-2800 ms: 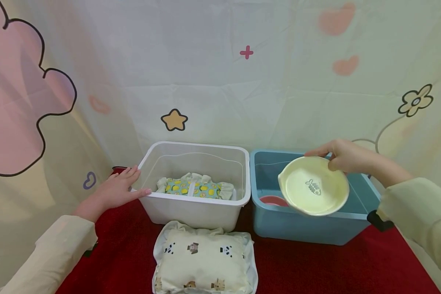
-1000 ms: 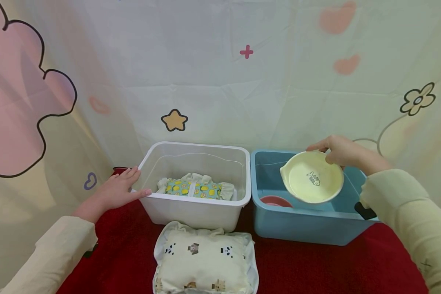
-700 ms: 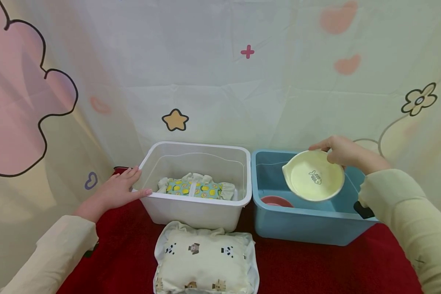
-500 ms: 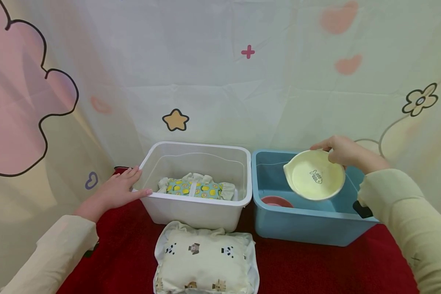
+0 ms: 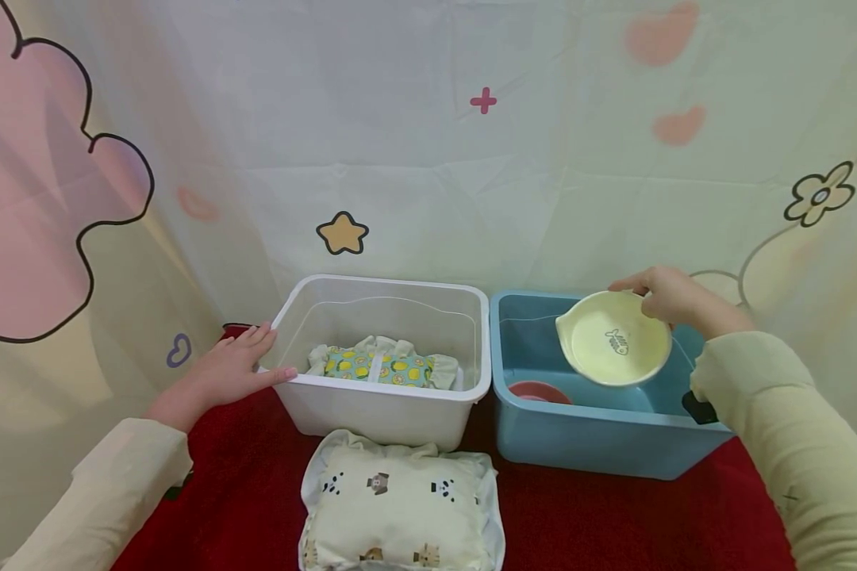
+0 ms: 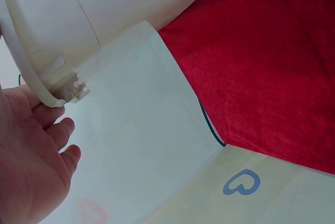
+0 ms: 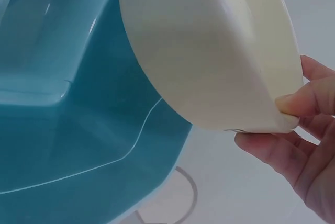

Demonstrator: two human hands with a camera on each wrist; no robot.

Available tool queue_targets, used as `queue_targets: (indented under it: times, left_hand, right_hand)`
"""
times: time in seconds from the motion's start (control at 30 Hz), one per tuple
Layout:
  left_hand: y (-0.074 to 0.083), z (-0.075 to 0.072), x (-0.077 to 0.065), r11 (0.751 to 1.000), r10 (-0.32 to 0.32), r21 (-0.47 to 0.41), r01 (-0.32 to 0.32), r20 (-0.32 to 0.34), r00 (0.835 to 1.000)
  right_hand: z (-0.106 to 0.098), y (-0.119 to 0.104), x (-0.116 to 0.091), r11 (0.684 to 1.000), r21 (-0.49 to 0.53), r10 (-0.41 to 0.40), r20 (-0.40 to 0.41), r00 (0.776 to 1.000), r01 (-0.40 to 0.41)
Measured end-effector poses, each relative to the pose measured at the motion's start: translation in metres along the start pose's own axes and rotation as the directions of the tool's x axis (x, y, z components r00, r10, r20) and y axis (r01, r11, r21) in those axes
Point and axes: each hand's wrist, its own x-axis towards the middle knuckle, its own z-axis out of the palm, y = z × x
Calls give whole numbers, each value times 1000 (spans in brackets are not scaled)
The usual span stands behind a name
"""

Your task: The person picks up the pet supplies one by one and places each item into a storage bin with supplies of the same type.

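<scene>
My right hand [image 5: 674, 300] pinches the rim of a pale yellow bowl [image 5: 603, 345] with a small spout and a fish-bone print inside. Tilted toward me, the bowl hangs over the blue bin [image 5: 586, 436]. In the right wrist view, the thumb and fingers hold the bowl [image 7: 193, 51] by its edge, and the bin wall [image 7: 99, 140] lies beneath. My left hand [image 5: 228, 369] rests on the left rim of the white bin [image 5: 378, 412], fingers extended. The left wrist view shows that hand [image 6: 31, 156] at the bin's rim [image 6: 31, 77].
A lemon-print cushion [image 5: 382, 365] with frills lies inside the white bin. Part of a pink dish [image 5: 539, 392] shows in the blue bin. In front, an animal-print pillow [image 5: 400, 503] lies on the red cloth [image 5: 600, 523]. A printed curtain [image 5: 428, 159] hangs behind the bins.
From its earlier place overlapping the blue bin's front rim, the bowl has moved back and slightly up over the bin, tilting a little. The left hand stays on the white bin.
</scene>
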Motion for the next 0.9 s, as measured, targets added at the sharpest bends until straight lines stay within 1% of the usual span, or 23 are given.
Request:
queue_targets:
  times: [0.2,0.53,0.9]
  left_hand:
    - [0,-1,0,1000,5,7,-5,2,1000]
    - [1,-1,-1,1000,5,2,-5,5,1000]
    - [3,-2,-3,1000,-4,-11,4,1,1000]
  right_hand:
    - [3,10,1,1000,22,17,0,1000,-17]
    - [4,19,0,998,50,28,-12,1000,-28]
    - [7,39,3,989,138,59,-5,998,-58]
